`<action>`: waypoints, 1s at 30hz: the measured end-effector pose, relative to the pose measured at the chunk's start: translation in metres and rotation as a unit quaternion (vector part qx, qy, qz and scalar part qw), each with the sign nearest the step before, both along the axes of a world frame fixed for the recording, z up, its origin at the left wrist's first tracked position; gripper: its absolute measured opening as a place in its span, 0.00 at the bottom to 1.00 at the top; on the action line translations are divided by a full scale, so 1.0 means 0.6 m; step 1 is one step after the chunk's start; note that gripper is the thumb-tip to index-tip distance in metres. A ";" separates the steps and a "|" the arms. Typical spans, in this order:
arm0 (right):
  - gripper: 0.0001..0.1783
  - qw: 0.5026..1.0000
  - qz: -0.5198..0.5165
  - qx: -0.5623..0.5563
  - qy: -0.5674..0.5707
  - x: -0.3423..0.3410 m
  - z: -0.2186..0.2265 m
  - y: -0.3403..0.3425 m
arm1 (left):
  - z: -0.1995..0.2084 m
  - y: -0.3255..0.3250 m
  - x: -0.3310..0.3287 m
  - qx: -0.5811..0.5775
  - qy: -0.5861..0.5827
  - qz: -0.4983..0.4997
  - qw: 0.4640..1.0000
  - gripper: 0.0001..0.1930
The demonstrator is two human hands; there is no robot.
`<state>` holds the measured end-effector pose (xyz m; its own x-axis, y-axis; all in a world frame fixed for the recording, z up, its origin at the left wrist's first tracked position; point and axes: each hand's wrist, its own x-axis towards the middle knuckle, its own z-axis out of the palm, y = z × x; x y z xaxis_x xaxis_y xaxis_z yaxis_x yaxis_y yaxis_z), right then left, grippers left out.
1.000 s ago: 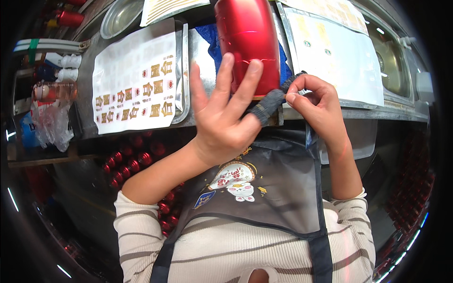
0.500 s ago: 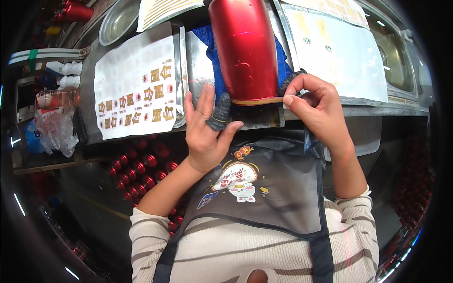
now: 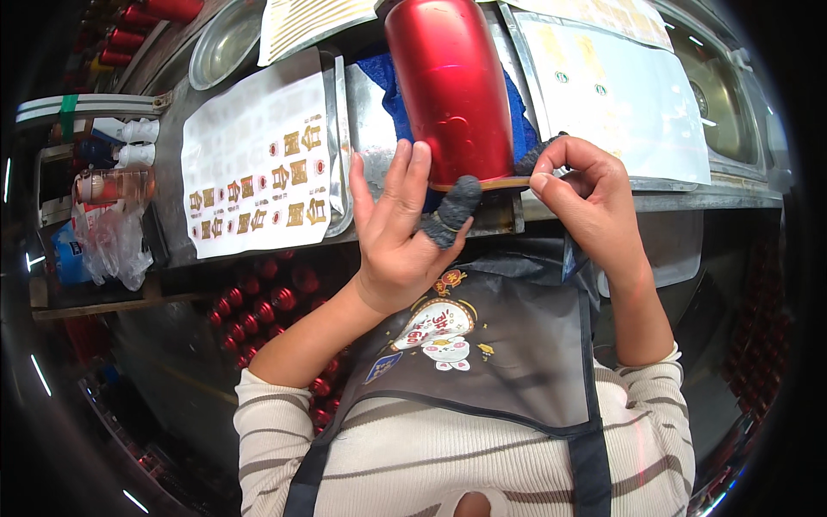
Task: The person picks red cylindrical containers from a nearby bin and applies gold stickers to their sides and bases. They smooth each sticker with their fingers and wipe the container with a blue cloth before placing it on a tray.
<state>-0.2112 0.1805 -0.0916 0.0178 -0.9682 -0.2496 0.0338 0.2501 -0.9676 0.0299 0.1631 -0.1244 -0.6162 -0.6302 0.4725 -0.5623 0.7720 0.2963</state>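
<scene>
Table (image 3: pixel 672 202) near edge, middle: red vessel (image 3: pixel 457 95) on blue cloth (image 3: pixel 522 125). Right hand (image 3: pixel 594 196) fingers pinching brown strip (image 3: pixel 502 183) at its base; left hand (image 3: pixel 394 250) fingers spread loose, just beside

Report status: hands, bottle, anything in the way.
Right hand pinches brown strip. Red bottle on blue cloth. Left hand open, partly hiding bottle's near edge.

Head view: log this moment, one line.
left hand: spread beside red vessel; right hand: pinching tan strip; blue cloth: under red vessel
</scene>
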 end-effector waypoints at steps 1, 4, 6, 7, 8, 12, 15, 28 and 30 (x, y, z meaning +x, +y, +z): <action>0.02 1.000 0.000 0.001 0.004 0.000 0.000 0.000 | 0.011 -0.002 -0.009 -0.005 -0.014 0.002 1.000 0.22; 0.02 1.000 -0.004 -0.004 0.026 0.003 -0.007 -0.003 | 0.029 -0.007 -0.045 -0.037 -0.034 0.008 0.999 0.18; 0.03 0.999 0.014 -0.005 0.043 0.004 -0.007 -0.004 | 0.019 -0.015 -0.052 -0.059 0.016 0.032 0.998 0.14; 0.03 0.998 0.025 0.001 0.052 0.001 -0.010 0.000 | 0.006 -0.022 -0.055 -0.067 0.052 0.045 0.995 0.10; 0.03 0.997 0.037 0.008 0.061 -0.003 -0.012 0.003 | 0.015 -0.027 -0.047 -0.017 0.043 0.072 0.996 0.21; 0.03 0.998 0.034 -0.010 0.046 0.006 -0.014 -0.003 | -0.001 -0.020 -0.031 0.111 0.172 0.083 0.975 0.29; 0.03 0.998 0.034 -0.015 0.057 0.005 -0.011 0.001 | -0.001 -0.003 -0.009 0.112 0.157 0.095 0.977 0.27; 0.03 1.000 0.010 0.014 0.007 0.001 -0.015 -0.004 | -0.004 0.007 0.010 0.001 0.019 0.026 0.999 0.23; 0.03 1.000 0.006 0.001 0.020 0.001 -0.019 -0.005 | 0.004 0.003 0.004 -0.016 0.003 0.012 1.000 0.24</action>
<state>-0.2106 0.1775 -0.1031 0.0192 -0.9674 -0.2525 -0.0084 0.2524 -0.9676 0.0321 0.1648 -0.1218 -0.5983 -0.6290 0.4964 -0.5793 0.7675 0.2743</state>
